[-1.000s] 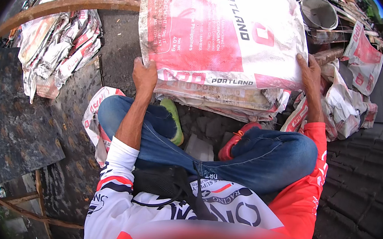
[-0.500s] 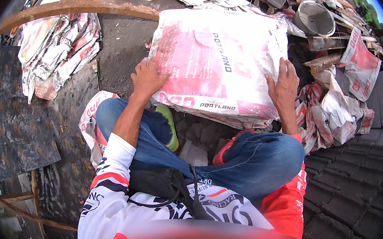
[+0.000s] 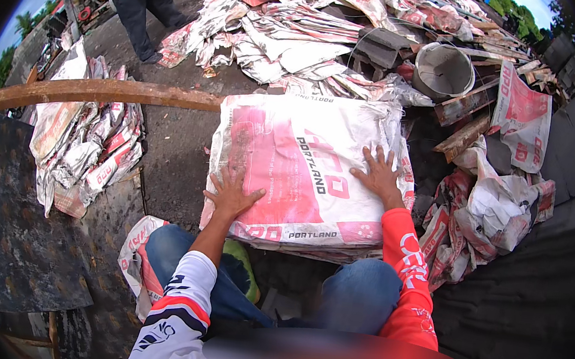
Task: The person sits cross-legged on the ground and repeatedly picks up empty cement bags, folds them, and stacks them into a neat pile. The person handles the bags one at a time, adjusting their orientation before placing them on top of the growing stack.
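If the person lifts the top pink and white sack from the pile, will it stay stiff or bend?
The top sack lies flat and thin under both hands, so it is probably empty, light and floppy. Its woven, slightly creased surface suggests it would sag when lifted by one edge, and may slide on the stack below.

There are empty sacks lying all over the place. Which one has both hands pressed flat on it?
The pink and white sack directly before the knees: left hand and right hand lie on it. The others lie crumpled in heaps, untouched.

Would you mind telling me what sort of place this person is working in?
Probably an outdoor work yard or building site. Both hands, left hand and right hand, press flat on a pink and white empty sack; heaps of flattened sacks, a grey bucket and scrap timber lie on dark ground.
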Tool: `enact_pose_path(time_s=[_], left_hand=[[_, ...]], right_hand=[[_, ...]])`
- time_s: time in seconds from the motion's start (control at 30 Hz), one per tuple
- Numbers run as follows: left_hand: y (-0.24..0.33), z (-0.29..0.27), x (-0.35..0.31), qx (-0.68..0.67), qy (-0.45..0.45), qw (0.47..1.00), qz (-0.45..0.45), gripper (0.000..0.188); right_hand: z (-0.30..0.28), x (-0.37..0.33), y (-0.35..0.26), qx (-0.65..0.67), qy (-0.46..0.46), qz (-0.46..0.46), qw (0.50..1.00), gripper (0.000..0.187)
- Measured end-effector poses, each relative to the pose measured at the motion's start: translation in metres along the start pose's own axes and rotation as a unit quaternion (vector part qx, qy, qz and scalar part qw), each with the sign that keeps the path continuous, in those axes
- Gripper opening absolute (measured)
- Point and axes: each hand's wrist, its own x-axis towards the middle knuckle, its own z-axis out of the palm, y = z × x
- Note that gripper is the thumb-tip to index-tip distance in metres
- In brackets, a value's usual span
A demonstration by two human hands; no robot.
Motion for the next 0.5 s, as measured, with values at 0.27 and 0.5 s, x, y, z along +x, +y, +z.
enact_pose_path(time_s=[0.27, 0.5], left_hand=[[0.005, 0.038, 0.026, 0.032, -0.057, 0.998, -0.013, 0.109], [0.006, 0.057, 0.045, 0.042, -0.108, 0.993, -0.025, 0.107]], right_hand=[[0.075, 0.016, 0.032, 0.067, -0.068, 0.055, 0.994, 0.092], [0.096, 0.045, 0.04, 0.076, -0.193, 0.102, 0.973, 0.093]])
